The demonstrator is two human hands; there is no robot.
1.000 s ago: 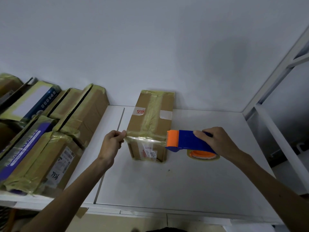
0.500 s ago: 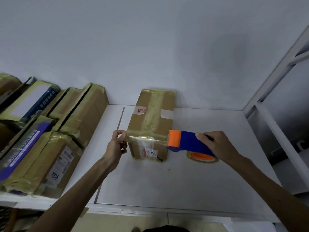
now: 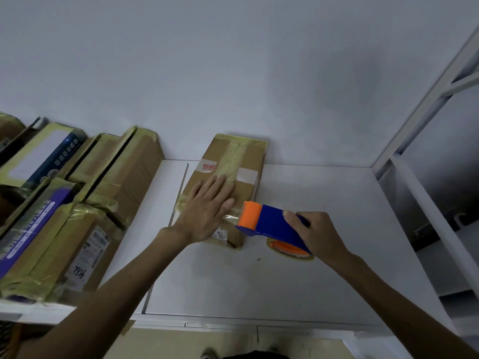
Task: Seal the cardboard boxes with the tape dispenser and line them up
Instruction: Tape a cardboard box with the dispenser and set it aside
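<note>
Now | left hand covers box top | dispenser half-hides tape roll

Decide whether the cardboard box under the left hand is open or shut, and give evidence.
Shut. The cardboard box has its flaps flat under tape along the top; the left hand lies flat on it.

Left grip lies flat with fingers straight; right grip curls closed.
</note>
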